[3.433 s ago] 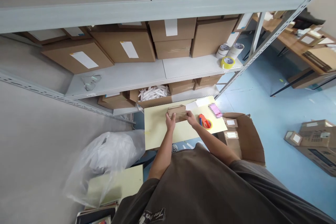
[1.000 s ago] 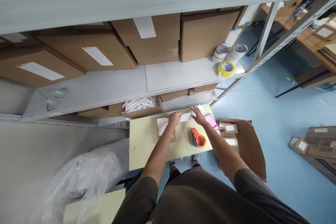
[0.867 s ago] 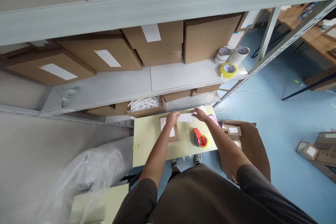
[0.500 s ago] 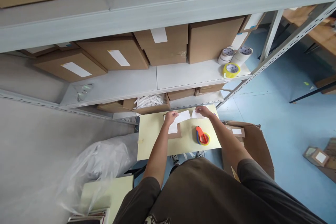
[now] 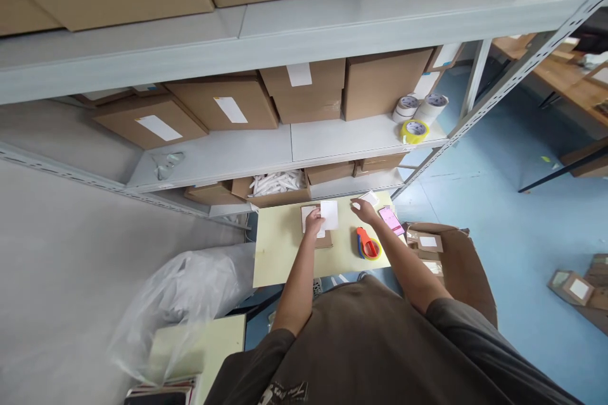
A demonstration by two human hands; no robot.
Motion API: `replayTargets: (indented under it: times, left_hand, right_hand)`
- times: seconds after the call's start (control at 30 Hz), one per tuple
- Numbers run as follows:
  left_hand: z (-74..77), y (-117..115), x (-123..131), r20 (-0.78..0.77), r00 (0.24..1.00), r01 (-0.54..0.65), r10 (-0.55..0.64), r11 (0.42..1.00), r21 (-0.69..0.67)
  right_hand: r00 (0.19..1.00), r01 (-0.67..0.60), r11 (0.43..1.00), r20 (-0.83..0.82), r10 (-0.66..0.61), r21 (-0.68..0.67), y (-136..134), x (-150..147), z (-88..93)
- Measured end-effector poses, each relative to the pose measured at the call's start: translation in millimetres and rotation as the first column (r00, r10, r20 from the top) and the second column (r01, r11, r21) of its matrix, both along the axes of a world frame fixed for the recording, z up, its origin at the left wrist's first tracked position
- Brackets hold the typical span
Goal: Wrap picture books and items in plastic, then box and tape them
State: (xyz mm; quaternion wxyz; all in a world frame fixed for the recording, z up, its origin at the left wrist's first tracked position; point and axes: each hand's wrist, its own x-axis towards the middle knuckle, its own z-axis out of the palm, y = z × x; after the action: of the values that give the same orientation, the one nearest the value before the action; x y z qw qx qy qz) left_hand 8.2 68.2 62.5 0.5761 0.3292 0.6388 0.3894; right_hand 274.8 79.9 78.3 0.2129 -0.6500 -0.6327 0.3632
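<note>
- Hands, two: through the head camera I see one left hand [image 5: 313, 221] and one right hand [image 5: 365, 211], both bare, above the table.
- Left hand: closed in a pinch on the edge of one white slip [image 5: 329, 214], flat, thin and roughly square.
- Right hand: fingers bent and drawn inward, apart from the slip; I cannot tell whether the fingertips meet or grip anything.
- Work box, one: a small cardboard box [image 5: 325, 242], brown, flat-sided, lying on the table beneath the left hand, with white paper [image 5: 304, 218] on its top face; the slip overlaps it from my viewpoint.
- Table, one in use: a pale yellow tabletop [image 5: 278, 237], smooth and rectangular.
- Beside the right hand: one white paper piece [image 5: 370, 198], one pink-screened phone [image 5: 391, 220], and one tape dispenser [image 5: 363, 239] of orange-red and blue plastic with a yellow ring.
- Right of the table: one large open carton [image 5: 468, 272], its wall bowed, containing at least two small labelled boxes [image 5: 427, 241].
- Shelving: grey metal; the middle shelf [image 5: 332, 139] bears one glossy yellow tape roll [image 5: 414, 131] and two white roll stacks [image 5: 418, 107].
- Left: one crumpled translucent plastic bag [image 5: 199, 285].
</note>
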Motion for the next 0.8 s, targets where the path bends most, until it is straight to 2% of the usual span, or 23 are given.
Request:
replayTargets:
  times: [0.13,0.33,0.5,0.73,0.8]
  left_hand:
    - [17.5,-18.0,-2.2,0.173,0.983,-0.055,0.056,0.998,-0.011]
    - [54.2,-26.7,-40.4,0.321,0.943,-0.129,0.088,0.986,0.108]
    - [75.7,-30.5,-62.1,0.309,0.947,-0.15,0.088,0.972,0.182]
    - [82.9,-36.1,-64.4,0.292,0.954,-0.118,0.064,0.978,0.173]
    - [86.3,-38.8,-63.1,0.225,0.972,-0.109,0.071,0.981,0.162]
  right_hand:
    - [0.958,0.016,1.0,-0.288,-0.019,-0.011,-37.2,-44.1,10.3]
    - [0.779,0.017,0.979,-0.611,-0.139,-0.202,-68.1,-94.7,33.7]
    - [0.711,-0.006,0.981,-0.69,-0.132,-0.193,-77.2,-116.7,58.2]
    - [0.668,-0.026,0.983,-0.735,-0.12,-0.184,-88.0,-127.0,76.3]
    - [0.657,-0.024,0.984,-0.745,-0.116,-0.175,-92.4,-126.4,79.5]
